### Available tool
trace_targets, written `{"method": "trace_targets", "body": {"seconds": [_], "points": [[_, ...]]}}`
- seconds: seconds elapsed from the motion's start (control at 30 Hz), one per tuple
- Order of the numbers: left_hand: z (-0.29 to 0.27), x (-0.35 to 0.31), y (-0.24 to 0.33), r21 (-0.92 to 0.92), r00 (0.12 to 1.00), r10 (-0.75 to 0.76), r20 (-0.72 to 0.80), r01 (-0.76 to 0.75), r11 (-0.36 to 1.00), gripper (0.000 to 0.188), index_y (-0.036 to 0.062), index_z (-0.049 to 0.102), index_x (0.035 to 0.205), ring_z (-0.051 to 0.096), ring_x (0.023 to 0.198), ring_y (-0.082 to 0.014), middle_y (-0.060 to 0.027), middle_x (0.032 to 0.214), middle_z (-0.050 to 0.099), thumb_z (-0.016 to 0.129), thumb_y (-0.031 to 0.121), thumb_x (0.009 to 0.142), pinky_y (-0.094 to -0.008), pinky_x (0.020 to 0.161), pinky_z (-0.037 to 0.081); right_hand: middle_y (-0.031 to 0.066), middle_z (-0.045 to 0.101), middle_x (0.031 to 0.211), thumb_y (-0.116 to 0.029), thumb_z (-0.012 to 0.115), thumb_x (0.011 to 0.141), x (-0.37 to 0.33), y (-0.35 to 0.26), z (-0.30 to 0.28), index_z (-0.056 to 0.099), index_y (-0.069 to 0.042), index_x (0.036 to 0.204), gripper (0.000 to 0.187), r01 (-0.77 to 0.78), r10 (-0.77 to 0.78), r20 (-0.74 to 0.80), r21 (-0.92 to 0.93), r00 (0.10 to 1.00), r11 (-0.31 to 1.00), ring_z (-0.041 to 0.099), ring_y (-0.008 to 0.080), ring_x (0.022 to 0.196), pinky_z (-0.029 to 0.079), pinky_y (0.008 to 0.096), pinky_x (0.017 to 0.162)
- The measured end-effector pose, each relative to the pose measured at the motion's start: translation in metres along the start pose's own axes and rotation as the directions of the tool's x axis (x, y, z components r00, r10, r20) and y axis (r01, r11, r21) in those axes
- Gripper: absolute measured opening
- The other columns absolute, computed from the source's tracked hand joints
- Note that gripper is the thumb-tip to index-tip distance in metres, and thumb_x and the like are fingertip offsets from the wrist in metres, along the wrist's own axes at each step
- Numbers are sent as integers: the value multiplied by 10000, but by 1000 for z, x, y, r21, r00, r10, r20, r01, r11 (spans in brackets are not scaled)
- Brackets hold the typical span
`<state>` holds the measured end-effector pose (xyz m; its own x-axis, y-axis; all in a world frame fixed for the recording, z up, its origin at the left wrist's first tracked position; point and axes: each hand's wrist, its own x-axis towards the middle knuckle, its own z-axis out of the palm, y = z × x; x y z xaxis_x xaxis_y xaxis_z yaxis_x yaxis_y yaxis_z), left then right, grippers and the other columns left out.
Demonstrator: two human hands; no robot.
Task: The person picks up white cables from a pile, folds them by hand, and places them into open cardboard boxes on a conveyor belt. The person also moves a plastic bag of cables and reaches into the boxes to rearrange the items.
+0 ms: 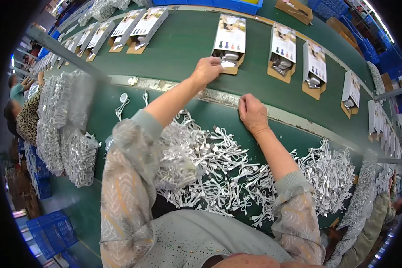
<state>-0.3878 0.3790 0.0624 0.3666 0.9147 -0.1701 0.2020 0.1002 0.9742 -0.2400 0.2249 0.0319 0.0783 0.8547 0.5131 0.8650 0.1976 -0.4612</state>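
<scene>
My left hand is at the open near end of a white printed box on the green conveyor belt. Its fingers are bent together against the opening, beside a white part and a clear bag inside; whatever they pinch is hidden. Over the belt's near rail, my right hand is closed with the fingers curled under, and I cannot see whether anything is in it. Between and below my forearms spreads a large heap of short white USB cables, each folded into a small bundle.
More open boxes stand along the belt on both sides. Bagged cable bundles are stacked at the left, next to a grey metal post. A round white piece with a cord lies near the rail. Other people work at far left and right.
</scene>
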Motion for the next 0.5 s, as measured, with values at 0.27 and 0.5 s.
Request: {"method": "trace_targets", "body": {"seconds": [0.27,0.5], "points": [[-15,-122,52,677,731,-182,658,-468,568,793,21,399,1294,452,1189,-325,-204,1272,459,760,339,663,-386,1011,369,123,598,717,-151,600,795,20,-2,-7,571,-56,819,101,-207,189,135,133,973,969,593,275,645,475,363,601],[-87,-156,31,816,771,-268,577,-539,209,484,57,516,1137,542,1043,-288,-128,1088,549,666,163,690,-411,914,423,102,615,802,-240,669,764,-15,-102,-18,616,-28,955,290,-179,25,631,181,776,967,594,238,726,486,335,691]]}}
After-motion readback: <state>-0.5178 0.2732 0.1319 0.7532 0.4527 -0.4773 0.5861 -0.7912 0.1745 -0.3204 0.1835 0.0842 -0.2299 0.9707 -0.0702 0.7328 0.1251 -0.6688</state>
